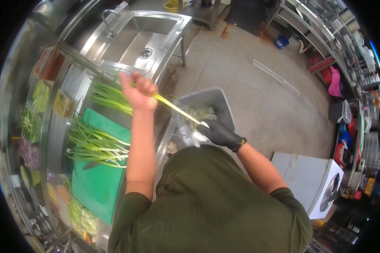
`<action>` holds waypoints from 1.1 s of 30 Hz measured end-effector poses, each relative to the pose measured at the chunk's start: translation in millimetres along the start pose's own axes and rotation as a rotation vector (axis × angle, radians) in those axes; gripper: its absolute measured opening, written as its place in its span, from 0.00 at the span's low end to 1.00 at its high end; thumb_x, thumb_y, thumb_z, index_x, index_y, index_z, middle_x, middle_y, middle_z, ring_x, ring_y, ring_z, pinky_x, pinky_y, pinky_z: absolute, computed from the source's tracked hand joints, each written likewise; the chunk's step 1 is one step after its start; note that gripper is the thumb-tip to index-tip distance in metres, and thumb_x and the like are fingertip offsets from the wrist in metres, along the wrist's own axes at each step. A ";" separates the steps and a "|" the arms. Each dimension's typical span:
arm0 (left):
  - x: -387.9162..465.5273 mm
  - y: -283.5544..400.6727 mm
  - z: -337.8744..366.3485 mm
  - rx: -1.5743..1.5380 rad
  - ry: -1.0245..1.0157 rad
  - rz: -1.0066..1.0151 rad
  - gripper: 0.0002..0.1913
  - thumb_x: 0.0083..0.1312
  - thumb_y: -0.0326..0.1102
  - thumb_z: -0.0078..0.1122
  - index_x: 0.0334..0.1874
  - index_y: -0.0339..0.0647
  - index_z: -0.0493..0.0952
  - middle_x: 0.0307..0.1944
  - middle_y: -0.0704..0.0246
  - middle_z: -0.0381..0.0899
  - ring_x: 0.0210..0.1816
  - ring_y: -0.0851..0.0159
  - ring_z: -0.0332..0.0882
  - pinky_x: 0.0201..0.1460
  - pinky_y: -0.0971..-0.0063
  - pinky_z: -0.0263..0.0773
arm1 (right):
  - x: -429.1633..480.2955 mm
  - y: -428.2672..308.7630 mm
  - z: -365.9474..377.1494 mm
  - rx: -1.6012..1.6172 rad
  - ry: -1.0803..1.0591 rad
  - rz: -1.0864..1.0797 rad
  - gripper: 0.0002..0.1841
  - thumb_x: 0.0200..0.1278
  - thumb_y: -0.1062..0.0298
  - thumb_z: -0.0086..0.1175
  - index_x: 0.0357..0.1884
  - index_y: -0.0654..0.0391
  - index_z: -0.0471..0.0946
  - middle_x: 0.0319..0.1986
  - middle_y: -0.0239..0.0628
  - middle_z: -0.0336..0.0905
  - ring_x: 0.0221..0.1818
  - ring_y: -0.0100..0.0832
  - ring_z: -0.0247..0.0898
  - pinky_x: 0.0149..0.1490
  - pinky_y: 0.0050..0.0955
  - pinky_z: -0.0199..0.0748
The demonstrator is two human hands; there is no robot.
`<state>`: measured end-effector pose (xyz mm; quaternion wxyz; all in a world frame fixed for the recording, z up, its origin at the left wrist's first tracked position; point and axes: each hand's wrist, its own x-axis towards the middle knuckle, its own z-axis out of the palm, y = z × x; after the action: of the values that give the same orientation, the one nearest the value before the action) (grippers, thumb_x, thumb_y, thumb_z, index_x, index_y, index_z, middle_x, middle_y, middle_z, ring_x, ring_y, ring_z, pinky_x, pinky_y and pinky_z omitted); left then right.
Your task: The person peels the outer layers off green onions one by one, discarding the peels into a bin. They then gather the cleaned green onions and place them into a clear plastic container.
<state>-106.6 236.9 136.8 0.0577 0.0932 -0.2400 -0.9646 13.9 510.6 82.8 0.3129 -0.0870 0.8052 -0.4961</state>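
My bare left hand is closed around a scallion, which stretches across to the right. My right hand, in a black glove, grips the scallion's pale end. A blurred, pale, shiny piece hangs under the gloved fingers; I cannot tell what it is. Below the stretched stalk stands a grey bin with a clear plastic liner and plant scraps inside. Left of my left forearm, a loose pile of scallions lies on a green cutting board, partly covering a knife blade. More scallions lie behind my left hand.
A stainless steel sink with a faucet stands beyond the counter. Cut vegetables and a container line the counter's left side. A white front-loading appliance is at right, near crowded shelving. A drain grate crosses the floor.
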 end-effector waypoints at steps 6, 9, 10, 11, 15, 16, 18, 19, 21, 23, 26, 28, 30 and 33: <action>-2.2 76.9 -9.7 0.059 -0.013 0.146 0.28 0.76 0.68 0.50 0.35 0.49 0.77 0.18 0.81 0.48 0.18 0.77 0.43 0.21 0.78 0.40 | -17.1 66.9 -10.8 0.021 0.327 0.226 0.20 0.81 0.55 0.52 0.56 0.63 0.80 0.42 0.44 0.86 0.46 0.35 0.80 0.54 0.35 0.76; -15.4 71.2 -10.7 0.068 -0.037 0.110 0.27 0.76 0.68 0.49 0.36 0.49 0.77 0.18 0.81 0.47 0.19 0.76 0.42 0.21 0.78 0.41 | 6.4 36.8 -28.3 0.145 0.520 -0.141 0.19 0.82 0.56 0.50 0.55 0.63 0.81 0.44 0.36 0.84 0.48 0.26 0.77 0.55 0.31 0.75; -19.0 66.2 -9.6 0.058 -0.045 0.095 0.27 0.76 0.68 0.49 0.36 0.49 0.77 0.18 0.81 0.47 0.19 0.76 0.42 0.21 0.78 0.41 | 20.4 15.4 -30.7 0.174 0.532 -0.234 0.18 0.82 0.58 0.49 0.57 0.63 0.80 0.46 0.37 0.84 0.49 0.26 0.77 0.56 0.30 0.75; -22.4 60.6 -8.1 0.050 -0.085 0.079 0.27 0.76 0.68 0.49 0.37 0.49 0.78 0.18 0.81 0.47 0.19 0.76 0.42 0.21 0.78 0.41 | 31.7 -8.6 -28.4 0.219 0.544 -0.321 0.18 0.82 0.59 0.49 0.59 0.63 0.79 0.47 0.37 0.84 0.50 0.26 0.77 0.57 0.30 0.75; -31.2 39.8 -1.2 0.073 -0.172 0.031 0.27 0.76 0.68 0.49 0.38 0.49 0.78 0.18 0.82 0.48 0.19 0.77 0.42 0.21 0.78 0.41 | 57.9 -94.5 -3.2 0.192 0.227 -0.529 0.22 0.82 0.57 0.50 0.66 0.61 0.74 0.53 0.40 0.83 0.55 0.29 0.77 0.60 0.28 0.74; -31.6 37.6 -0.3 0.068 -0.199 0.019 0.28 0.76 0.68 0.49 0.38 0.49 0.78 0.18 0.82 0.48 0.19 0.77 0.42 0.22 0.78 0.41 | 62.7 -108.6 6.2 0.068 0.147 -0.451 0.23 0.81 0.54 0.51 0.65 0.62 0.75 0.53 0.45 0.83 0.56 0.34 0.79 0.60 0.31 0.74; -31.9 37.3 -0.8 0.065 -0.235 0.007 0.28 0.76 0.69 0.49 0.39 0.49 0.78 0.18 0.82 0.48 0.18 0.77 0.42 0.22 0.78 0.41 | 65.2 -122.7 17.7 0.005 -0.056 -0.418 0.26 0.81 0.49 0.50 0.60 0.66 0.76 0.48 0.46 0.84 0.51 0.34 0.79 0.55 0.34 0.75; -32.3 38.3 -2.5 0.066 -0.241 0.008 0.28 0.75 0.70 0.49 0.39 0.49 0.78 0.18 0.82 0.48 0.18 0.77 0.42 0.22 0.78 0.41 | 68.6 -126.2 21.0 0.071 -0.109 -0.316 0.25 0.81 0.49 0.50 0.58 0.66 0.76 0.45 0.44 0.83 0.49 0.32 0.77 0.54 0.34 0.75; -33.1 44.4 -8.3 0.062 -0.271 -0.009 0.29 0.74 0.71 0.49 0.39 0.49 0.78 0.18 0.82 0.48 0.18 0.77 0.42 0.22 0.78 0.41 | 72.9 -127.6 26.5 0.212 -0.218 -0.220 0.25 0.81 0.49 0.50 0.55 0.66 0.77 0.41 0.40 0.82 0.44 0.28 0.73 0.51 0.34 0.74; -36.6 48.2 -17.3 0.063 -0.328 -0.047 0.29 0.74 0.72 0.50 0.39 0.50 0.78 0.18 0.82 0.48 0.18 0.77 0.42 0.22 0.78 0.41 | 71.8 -122.9 27.7 0.116 -0.239 -0.256 0.23 0.82 0.50 0.49 0.52 0.66 0.77 0.37 0.36 0.78 0.41 0.24 0.67 0.49 0.33 0.72; -35.0 55.6 -30.9 0.007 -0.249 -0.002 0.29 0.73 0.73 0.50 0.40 0.51 0.78 0.18 0.83 0.47 0.19 0.77 0.42 0.22 0.79 0.41 | 65.8 -107.4 26.6 0.031 -0.267 -0.183 0.23 0.82 0.51 0.48 0.53 0.65 0.78 0.40 0.38 0.81 0.43 0.28 0.70 0.53 0.33 0.72; -29.0 68.2 -39.5 -0.042 -0.178 0.062 0.30 0.72 0.73 0.51 0.40 0.51 0.78 0.19 0.83 0.48 0.19 0.77 0.42 0.21 0.79 0.41 | 55.6 -84.6 26.0 0.050 -0.224 -0.100 0.21 0.81 0.53 0.49 0.50 0.66 0.79 0.39 0.40 0.81 0.42 0.29 0.71 0.51 0.33 0.72; -25.7 83.5 -47.4 -0.047 -0.126 0.110 0.30 0.71 0.73 0.52 0.40 0.49 0.77 0.19 0.83 0.48 0.18 0.78 0.42 0.20 0.79 0.41 | 41.1 -49.1 22.1 0.037 -0.185 -0.081 0.21 0.81 0.53 0.49 0.50 0.66 0.79 0.39 0.40 0.82 0.43 0.29 0.72 0.52 0.33 0.72; -23.3 123.1 -56.0 -0.099 -0.192 0.190 0.30 0.71 0.71 0.55 0.41 0.46 0.76 0.19 0.83 0.49 0.18 0.78 0.42 0.20 0.80 0.41 | 25.5 14.9 11.5 0.104 -0.137 0.042 0.23 0.82 0.51 0.50 0.54 0.65 0.80 0.43 0.37 0.83 0.46 0.27 0.73 0.55 0.32 0.73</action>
<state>-64.1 107.1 150.1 0.1302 -0.0258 -0.2045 -0.9698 3.1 497.9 55.8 0.3815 -0.0873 0.7569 -0.5234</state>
